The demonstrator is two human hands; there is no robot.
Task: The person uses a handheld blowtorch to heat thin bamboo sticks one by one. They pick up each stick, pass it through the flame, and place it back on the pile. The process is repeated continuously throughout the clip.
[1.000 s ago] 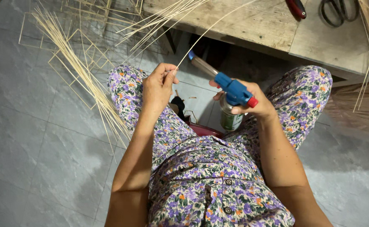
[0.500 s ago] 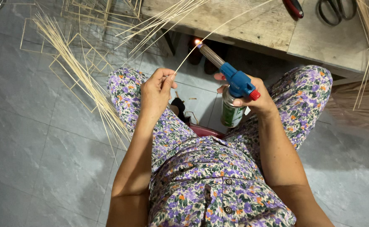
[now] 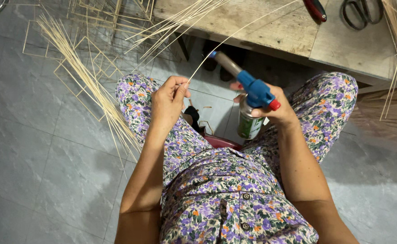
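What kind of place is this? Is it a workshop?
Probably a small home craft workshop. Thin bamboo strips lie heaped on the tiled floor, scissors rest on a worn wooden bench, and the right hand holds a blue gas torch.

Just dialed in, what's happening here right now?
A seated person pinches one end of a thin bamboo strip in the left hand; it arcs up over the wooden bench. The right hand grips a blue gas torch on its can, nozzle aimed at the strip's bend. No flame is visible. More strips lie on the tiled floor, scissors on the bench.
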